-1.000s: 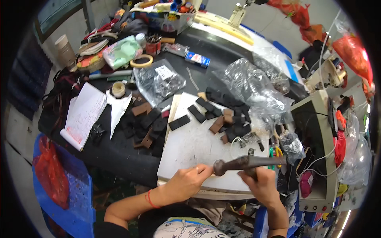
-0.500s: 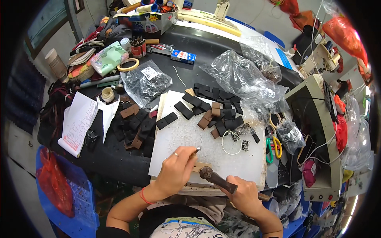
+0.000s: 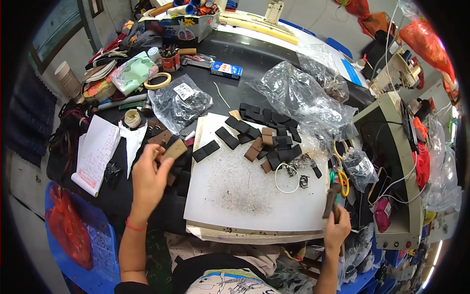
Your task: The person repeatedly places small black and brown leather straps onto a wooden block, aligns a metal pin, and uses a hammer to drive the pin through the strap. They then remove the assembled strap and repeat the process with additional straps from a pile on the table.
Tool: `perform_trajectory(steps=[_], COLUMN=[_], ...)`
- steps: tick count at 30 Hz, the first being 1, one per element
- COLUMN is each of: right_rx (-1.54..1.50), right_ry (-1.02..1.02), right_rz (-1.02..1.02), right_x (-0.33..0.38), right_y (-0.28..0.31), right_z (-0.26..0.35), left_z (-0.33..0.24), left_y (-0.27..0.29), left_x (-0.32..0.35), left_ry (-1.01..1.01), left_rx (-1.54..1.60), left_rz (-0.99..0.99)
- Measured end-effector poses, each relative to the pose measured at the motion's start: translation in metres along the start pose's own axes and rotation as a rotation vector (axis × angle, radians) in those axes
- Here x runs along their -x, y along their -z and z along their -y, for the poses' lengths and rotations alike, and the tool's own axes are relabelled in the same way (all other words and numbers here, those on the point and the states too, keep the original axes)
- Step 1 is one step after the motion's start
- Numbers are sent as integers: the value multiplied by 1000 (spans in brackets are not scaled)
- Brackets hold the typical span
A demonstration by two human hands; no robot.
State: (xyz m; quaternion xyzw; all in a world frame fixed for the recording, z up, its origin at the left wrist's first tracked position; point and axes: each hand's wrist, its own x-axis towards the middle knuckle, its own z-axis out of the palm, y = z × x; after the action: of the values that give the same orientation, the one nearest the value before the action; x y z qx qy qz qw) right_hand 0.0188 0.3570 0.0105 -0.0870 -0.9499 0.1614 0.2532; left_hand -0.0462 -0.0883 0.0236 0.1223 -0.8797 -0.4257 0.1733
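Observation:
My left hand [image 3: 149,176] is raised over the pile of black and brown leather pieces [image 3: 182,164] left of the white board [image 3: 259,171]. Thumb and fingers pinch a small flat tan piece [image 3: 175,149], perhaps leather; whether anything else is in the fingers, I cannot tell. At the board's right edge, my right hand [image 3: 337,230] grips a hammer [image 3: 331,202] by its handle, dark head up, near the scissors. Black and brown folded leather pieces [image 3: 254,148] lie scattered over the board's far part. A thin dark strand [image 3: 248,179] lies mid-board among fine crumbs.
Scissors with green and yellow handles [image 3: 343,182] lie right of the board. Clear plastic bags [image 3: 298,93] cover the back right. A notepad [image 3: 98,152], a tape roll [image 3: 159,80] and a bagged bundle [image 3: 180,100] are at left. A grey machine housing [image 3: 399,225] stands far right.
My left hand has moved from the board's near edge to the left pile, carrying the tan piece. My right hand has moved right with the hammer, to the board's edge.

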Motion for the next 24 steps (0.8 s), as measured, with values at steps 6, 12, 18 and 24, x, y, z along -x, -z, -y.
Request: perform_trajectory(steps=[6,12,18,24], right_rx=[-11,-283,-372,-172], right_ry=[-143,-43,349,379], right_rz=[63,-4,208,197], right_x=[-8,-37,-58,-65], right_y=[-29,-15,-72,-102], right_z=[-59,21,116,142], left_z=[43,-27,-37,-18], left_y=[-1,3,-65,-87], left_x=[-17,6,-31,-75], left_ry=[-327,27,-506,-608], left_rx=[-127,178,109,-166], left_rz=[-240,275,423,364])
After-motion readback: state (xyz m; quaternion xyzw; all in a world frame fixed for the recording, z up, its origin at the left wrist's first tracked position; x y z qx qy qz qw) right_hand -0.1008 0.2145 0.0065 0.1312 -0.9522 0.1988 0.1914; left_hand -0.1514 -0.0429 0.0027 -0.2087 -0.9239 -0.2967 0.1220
